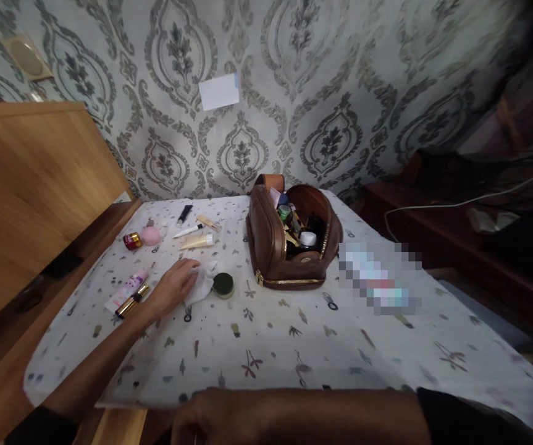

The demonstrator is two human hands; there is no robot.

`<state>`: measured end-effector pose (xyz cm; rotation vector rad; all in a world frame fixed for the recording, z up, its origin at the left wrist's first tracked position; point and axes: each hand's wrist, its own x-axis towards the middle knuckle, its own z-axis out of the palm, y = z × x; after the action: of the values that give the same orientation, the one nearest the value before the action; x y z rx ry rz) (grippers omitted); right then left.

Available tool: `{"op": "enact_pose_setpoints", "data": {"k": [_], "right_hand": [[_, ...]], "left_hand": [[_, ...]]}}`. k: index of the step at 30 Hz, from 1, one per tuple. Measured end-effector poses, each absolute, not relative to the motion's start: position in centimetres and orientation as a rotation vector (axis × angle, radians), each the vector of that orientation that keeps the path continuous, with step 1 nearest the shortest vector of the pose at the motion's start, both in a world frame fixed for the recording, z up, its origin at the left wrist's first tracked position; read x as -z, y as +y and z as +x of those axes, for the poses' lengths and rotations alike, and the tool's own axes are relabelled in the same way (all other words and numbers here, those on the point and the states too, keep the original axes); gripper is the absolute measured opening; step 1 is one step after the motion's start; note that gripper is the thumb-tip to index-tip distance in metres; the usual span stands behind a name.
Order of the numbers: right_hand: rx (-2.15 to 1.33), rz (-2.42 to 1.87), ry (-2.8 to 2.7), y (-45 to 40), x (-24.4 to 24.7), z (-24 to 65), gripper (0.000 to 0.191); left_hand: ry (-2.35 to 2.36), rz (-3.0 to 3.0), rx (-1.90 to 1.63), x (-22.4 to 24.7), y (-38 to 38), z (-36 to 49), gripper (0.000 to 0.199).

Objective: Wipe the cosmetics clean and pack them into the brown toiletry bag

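My left hand (176, 285) reaches over the left part of the table, its fingers close together on a crumpled white tissue (201, 285). Just right of the tissue stands a small jar with a dark green lid (223, 283). Beside my left wrist lie a gold tube (131, 301) and a pink and white tube (128, 289). My right hand (201, 417) is low at the table's front edge with its fingers curled down. The frame's bottom cuts it off, and what it grips, if anything, is hidden.
An unzipped brown leather bag (270, 247) full of toiletries stands at the back centre. A cream tube (196, 241), a black tube (185, 214), a pink sponge (150, 235) and a red-gold jar (132, 240) lie behind my left hand. A wooden cabinet (39, 185) borders the left.
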<state>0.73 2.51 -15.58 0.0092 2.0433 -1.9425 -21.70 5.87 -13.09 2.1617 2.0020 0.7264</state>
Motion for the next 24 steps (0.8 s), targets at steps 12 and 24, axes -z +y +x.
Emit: {"op": "enact_pose_setpoints", "data": {"k": [12,24], "right_hand": [[2.547,0.597,2.387,11.4,13.0,-1.1,0.014],[2.475,0.867,2.958,13.5,16.5,-1.5,0.021]], "left_hand": [[2.726,1.89,-0.38,10.2,10.5,-30.7,0.037],[2.842,1.529,-0.211,10.9,13.0,-36.3,0.054]]}}
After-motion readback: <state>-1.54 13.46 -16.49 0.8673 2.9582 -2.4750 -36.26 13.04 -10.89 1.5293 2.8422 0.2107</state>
